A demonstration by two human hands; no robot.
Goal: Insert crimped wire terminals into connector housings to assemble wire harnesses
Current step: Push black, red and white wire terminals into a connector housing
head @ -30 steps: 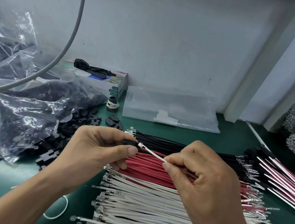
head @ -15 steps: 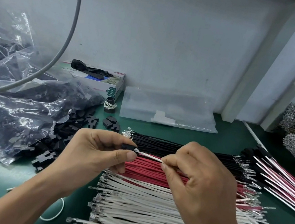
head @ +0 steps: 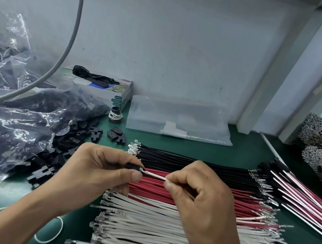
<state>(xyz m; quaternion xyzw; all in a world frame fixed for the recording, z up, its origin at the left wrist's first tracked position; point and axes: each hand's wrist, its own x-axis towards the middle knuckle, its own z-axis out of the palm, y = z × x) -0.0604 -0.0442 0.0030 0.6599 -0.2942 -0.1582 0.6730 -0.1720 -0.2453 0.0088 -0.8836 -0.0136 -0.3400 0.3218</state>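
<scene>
My left hand [head: 101, 173] pinches a black housing [head: 133, 167] between thumb and fingers. My right hand [head: 203, 196] pinches a white wire [head: 155, 175], its terminal end at the housing's opening. Both are held above the black wires [head: 191, 163], red wires [head: 244, 203] and white wires [head: 148, 227] on the bench [head: 236, 154].
</scene>
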